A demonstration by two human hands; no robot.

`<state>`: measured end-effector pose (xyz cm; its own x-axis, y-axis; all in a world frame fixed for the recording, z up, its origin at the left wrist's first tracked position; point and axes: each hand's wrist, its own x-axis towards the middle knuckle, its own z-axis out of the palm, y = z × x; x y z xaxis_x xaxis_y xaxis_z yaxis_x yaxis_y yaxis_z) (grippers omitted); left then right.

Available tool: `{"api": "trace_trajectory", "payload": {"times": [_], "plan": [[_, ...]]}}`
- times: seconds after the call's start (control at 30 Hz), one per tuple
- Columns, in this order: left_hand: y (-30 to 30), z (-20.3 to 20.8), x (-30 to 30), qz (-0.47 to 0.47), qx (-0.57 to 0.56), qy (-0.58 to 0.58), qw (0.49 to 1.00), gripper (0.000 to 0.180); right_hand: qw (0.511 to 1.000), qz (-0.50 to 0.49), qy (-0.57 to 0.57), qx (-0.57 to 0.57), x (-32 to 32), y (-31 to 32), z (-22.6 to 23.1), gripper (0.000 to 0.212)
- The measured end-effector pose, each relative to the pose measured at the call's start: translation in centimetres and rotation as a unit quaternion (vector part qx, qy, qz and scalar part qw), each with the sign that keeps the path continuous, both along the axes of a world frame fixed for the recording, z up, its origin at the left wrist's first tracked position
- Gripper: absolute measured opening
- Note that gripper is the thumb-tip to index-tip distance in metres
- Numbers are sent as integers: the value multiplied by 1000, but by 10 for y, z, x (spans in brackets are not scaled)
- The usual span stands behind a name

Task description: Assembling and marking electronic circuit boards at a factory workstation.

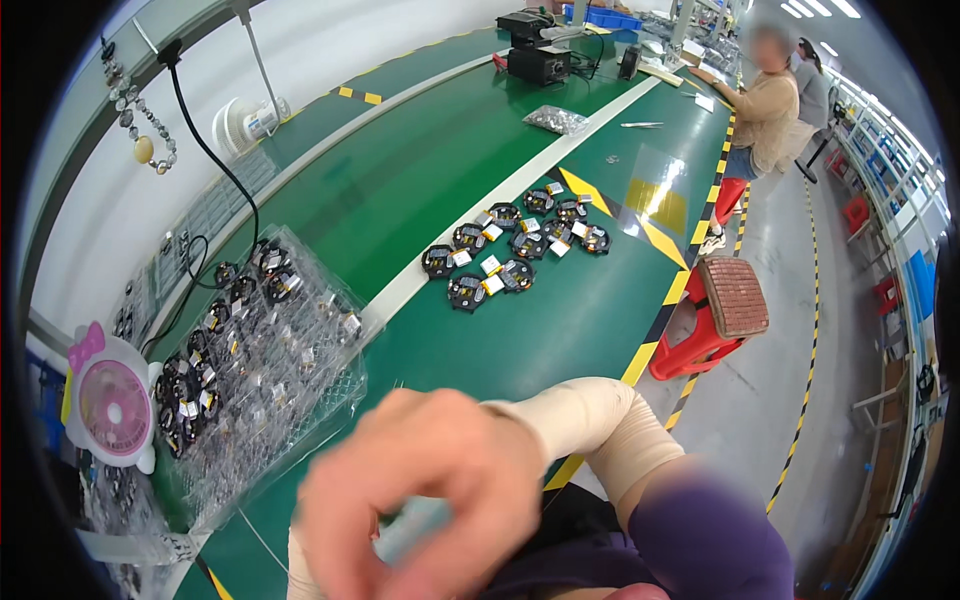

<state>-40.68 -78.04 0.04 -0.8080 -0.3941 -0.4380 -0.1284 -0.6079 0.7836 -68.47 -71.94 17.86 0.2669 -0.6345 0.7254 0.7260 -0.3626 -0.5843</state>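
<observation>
Ten black units with silver pouches lie to the right of the clear tray, and more rest on it; each looks light and stiff but fragile at its pouch, so best held by the black edge. Blurred, the left hand and right hand meet just nearer than the tray, fingers curled, and I cannot tell whether either grips anything. Any print on the units beside the tray is too small to read.
</observation>
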Motion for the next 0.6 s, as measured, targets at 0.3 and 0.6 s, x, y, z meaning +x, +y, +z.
{"api": "trace_trajectory", "payload": {"times": [0.3, 0.6], "plan": [[-2, 2, -11, -18, 122, 2, 992, 30, 971, 182, 145, 47, -56, 2, 26, 24], [3, -1, -7, 40, 93, -1, 995, 29, 991, 86, 102, -8, -46, -13, 18, 18]]}}
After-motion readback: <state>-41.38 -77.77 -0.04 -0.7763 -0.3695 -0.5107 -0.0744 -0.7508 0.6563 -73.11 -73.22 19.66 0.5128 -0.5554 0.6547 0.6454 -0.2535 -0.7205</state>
